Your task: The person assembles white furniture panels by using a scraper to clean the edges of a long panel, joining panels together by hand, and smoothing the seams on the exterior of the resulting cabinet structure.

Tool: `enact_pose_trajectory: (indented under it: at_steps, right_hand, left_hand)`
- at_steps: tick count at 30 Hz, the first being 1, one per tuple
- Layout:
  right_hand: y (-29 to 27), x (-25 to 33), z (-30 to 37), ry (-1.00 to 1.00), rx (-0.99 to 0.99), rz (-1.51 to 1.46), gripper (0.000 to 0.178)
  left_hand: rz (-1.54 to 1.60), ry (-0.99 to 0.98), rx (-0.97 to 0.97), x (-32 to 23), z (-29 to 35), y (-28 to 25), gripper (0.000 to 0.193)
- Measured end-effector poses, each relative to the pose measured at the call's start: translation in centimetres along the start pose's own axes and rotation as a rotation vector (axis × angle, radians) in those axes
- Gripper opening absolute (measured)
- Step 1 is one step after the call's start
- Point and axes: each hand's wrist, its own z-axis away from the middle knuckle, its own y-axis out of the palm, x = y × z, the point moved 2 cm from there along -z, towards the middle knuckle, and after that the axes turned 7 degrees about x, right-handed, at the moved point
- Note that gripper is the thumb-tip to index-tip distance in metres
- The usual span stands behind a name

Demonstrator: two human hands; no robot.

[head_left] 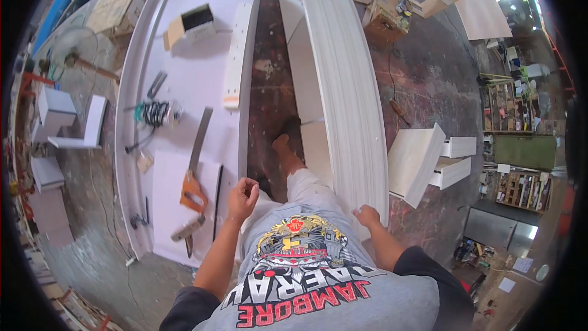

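My left hand [244,198] is curled closed beside the right edge of a long white worktop [211,92]; whatever its fingers may hold is hidden. Close to it, a handsaw with an orange handle [193,192] lies on a pale panel [165,190], its blade pointing away from me. A metal-headed hand tool [188,228] rests just below the saw handle. My right hand [367,216] is closed at the near end of a long cabinet-like piece with a pale wood-grain side [352,95]. Its fingertips press together, and I cannot make out anything between them.
On the worktop are an opened small box [191,27], a coiled black cord [156,113] and a white strip [235,55]. Drawers [454,171] and a pale panel [416,162] stand at right. A fan [73,46] is at left; a cable [392,79] crosses the floor.
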Motion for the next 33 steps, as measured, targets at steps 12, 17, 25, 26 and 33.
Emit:
enact_pose_trajectory:
  at_steps: [12,17,25,26,33]
  right_hand:
    - [-23.7,14.8,-18.5,0.034,-0.265,-0.395,0.054]
    - [-36.8,14.2,-26.1,0.127,-0.492,-0.599,0.054]
    - [-43.0,10.8,-35.8,0.357,-0.413,-0.887,0.068]
    - [-42.2,10.4,-36.6,0.389,-0.349,-0.939,0.071]
    - [-39.3,9.7,-40.2,0.465,-0.293,-0.866,0.085]
  left_hand:
    - [-0.231,-0.097,0.179,-10.1,-30.8,-1.0,0.029]
    - [-0.191,-0.369,0.347,-13.5,-43.3,0.7,0.037]
    - [0.189,-0.548,0.384,-12.9,-68.4,5.4,0.055]
    - [0.213,-0.579,0.329,-13.4,-70.9,6.7,0.057]
    - [0.265,-0.616,0.168,-14.7,-82.4,13.2,0.086]
